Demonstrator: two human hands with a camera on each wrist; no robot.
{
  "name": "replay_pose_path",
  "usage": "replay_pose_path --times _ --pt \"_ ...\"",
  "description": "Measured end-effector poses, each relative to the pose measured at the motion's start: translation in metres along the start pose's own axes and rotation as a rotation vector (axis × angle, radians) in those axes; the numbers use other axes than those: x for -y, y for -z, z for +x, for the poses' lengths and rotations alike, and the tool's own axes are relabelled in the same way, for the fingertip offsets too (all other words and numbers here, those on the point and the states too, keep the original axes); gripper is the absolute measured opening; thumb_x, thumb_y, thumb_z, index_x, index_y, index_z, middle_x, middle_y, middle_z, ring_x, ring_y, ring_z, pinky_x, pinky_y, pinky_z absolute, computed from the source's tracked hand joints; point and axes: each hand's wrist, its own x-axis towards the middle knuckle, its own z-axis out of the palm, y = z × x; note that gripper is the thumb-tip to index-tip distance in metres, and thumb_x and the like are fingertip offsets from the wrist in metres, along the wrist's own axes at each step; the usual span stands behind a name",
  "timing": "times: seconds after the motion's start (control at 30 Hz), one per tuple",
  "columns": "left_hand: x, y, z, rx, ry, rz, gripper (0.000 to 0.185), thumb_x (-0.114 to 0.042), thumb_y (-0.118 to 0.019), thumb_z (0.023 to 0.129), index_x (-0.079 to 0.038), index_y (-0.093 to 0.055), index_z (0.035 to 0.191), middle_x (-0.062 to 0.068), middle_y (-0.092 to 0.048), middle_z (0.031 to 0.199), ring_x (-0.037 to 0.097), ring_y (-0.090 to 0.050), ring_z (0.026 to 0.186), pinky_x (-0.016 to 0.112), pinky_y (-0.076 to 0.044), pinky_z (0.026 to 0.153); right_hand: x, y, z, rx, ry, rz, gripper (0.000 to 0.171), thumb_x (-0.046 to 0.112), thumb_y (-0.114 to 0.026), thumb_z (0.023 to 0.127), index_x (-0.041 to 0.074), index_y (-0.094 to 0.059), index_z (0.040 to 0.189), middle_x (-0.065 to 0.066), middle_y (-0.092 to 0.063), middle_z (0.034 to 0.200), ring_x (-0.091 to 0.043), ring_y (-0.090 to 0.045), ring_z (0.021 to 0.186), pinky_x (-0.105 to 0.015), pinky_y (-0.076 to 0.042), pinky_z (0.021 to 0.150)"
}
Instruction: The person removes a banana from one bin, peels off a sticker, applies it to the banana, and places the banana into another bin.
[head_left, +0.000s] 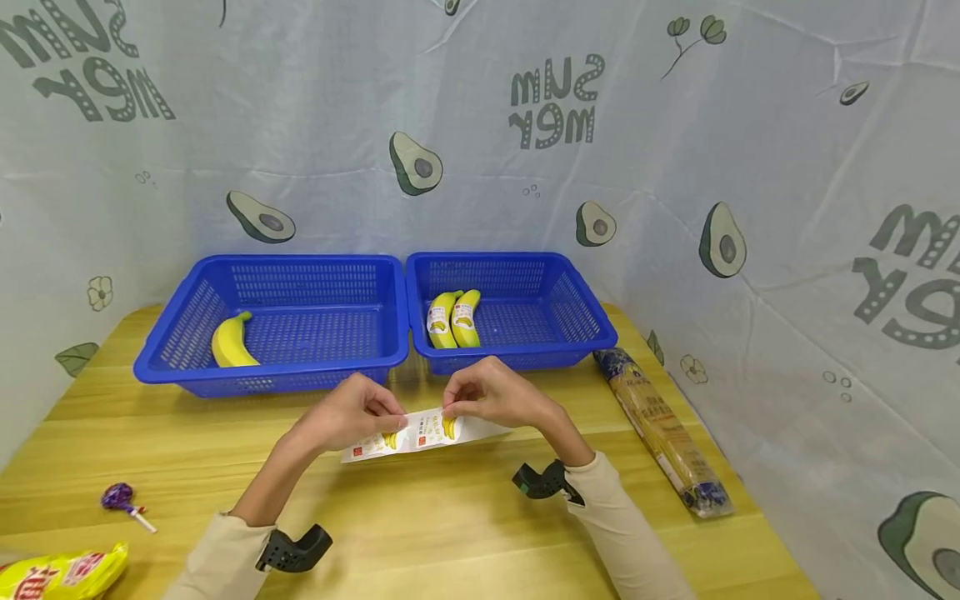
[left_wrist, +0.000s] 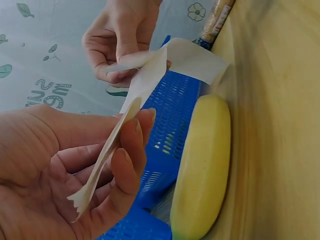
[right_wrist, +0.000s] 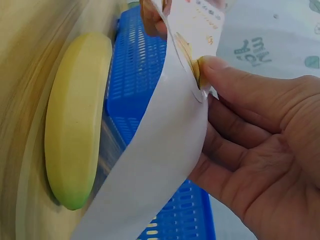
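Observation:
Both hands hold a white sticker strip (head_left: 420, 433) printed with banana labels just above the table. My left hand (head_left: 393, 419) pinches its left part, the strip's edge running between thumb and fingers (left_wrist: 131, 131). My right hand (head_left: 452, 408) pinches the strip (right_wrist: 160, 165) further right, its thumb on a label (right_wrist: 196, 75). An unlabelled banana (left_wrist: 200, 165) lies on the table against a blue basket's front; in the head view the hands hide it. The right basket (head_left: 592, 321) holds two labelled bananas (head_left: 453, 318). The left basket (head_left: 180, 321) holds one plain banana (head_left: 231, 343).
A long packet of dry noodles (head_left: 663, 429) lies along the table's right side. A purple lollipop (head_left: 120, 498) and a yellow snack bag (head_left: 63, 573) sit near the front left corner. Avocado-print cloth walls (head_left: 787, 208) enclose the table.

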Motion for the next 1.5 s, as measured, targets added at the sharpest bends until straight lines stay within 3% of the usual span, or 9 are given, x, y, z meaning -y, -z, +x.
replay_pose_path --times 0.5,0.73,1.07,1.23,1.3,1.5 --pt "0.005 -0.018 -0.006 0.015 -0.004 0.003 0.007 -0.004 -0.080 0.096 -0.001 -0.082 0.090 0.001 -0.073 0.074 0.011 -0.060 0.065 0.025 -0.051 0.057 -0.002 0.000 -0.012 0.064 -0.059 0.008 0.006 0.003 -0.080 0.097 0.003 -0.076 0.092 0.000 -0.076 0.086 0.001 -0.066 0.076 -0.023 -0.061 0.072" --pt "0.009 -0.024 -0.012 0.033 0.034 -0.016 0.008 -0.001 -0.079 0.095 0.000 -0.081 0.088 0.001 -0.072 0.073 0.010 -0.059 0.064 0.025 -0.050 0.056 -0.002 0.003 -0.014 0.122 -0.094 0.066 0.005 0.001 -0.077 0.099 0.002 -0.074 0.095 -0.004 -0.077 0.090 -0.010 -0.075 0.079 -0.026 -0.065 0.075" --pt "0.019 -0.033 -0.022 0.060 0.057 0.015 0.005 0.002 -0.079 0.095 0.000 -0.080 0.090 0.002 -0.074 0.080 0.013 -0.065 0.073 0.029 -0.056 0.064 -0.003 0.003 -0.015 0.153 -0.119 0.107 0.005 0.001 -0.077 0.099 0.001 -0.074 0.095 -0.006 -0.078 0.090 -0.013 -0.077 0.080 -0.046 -0.068 0.074" --pt "0.021 -0.036 -0.027 0.044 0.057 0.093 0.007 0.001 -0.080 0.095 -0.002 -0.081 0.088 0.000 -0.073 0.080 0.013 -0.065 0.074 0.030 -0.058 0.067 -0.006 0.000 -0.009 0.132 -0.110 0.147 0.006 -0.001 -0.078 0.097 -0.001 -0.073 0.093 -0.008 -0.077 0.087 -0.025 -0.078 0.077 -0.052 -0.067 0.075" --pt "0.022 -0.035 -0.029 0.043 0.068 0.115 0.006 0.000 -0.080 0.095 -0.002 -0.082 0.089 0.000 -0.074 0.080 0.013 -0.065 0.074 0.030 -0.058 0.067 -0.007 -0.001 -0.007 0.126 -0.105 0.143 0.007 0.000 -0.079 0.097 0.000 -0.074 0.093 -0.007 -0.077 0.087 -0.031 -0.078 0.078 -0.051 -0.067 0.075" --pt "0.023 -0.031 -0.037 0.075 0.073 0.169 0.006 -0.003 -0.081 0.094 -0.006 -0.081 0.089 -0.003 -0.073 0.079 0.012 -0.065 0.074 0.028 -0.058 0.068 -0.011 -0.003 -0.003 0.118 -0.077 0.086 0.007 0.003 -0.081 0.096 0.003 -0.075 0.093 -0.002 -0.076 0.085 -0.037 -0.076 0.080 -0.036 -0.067 0.075"
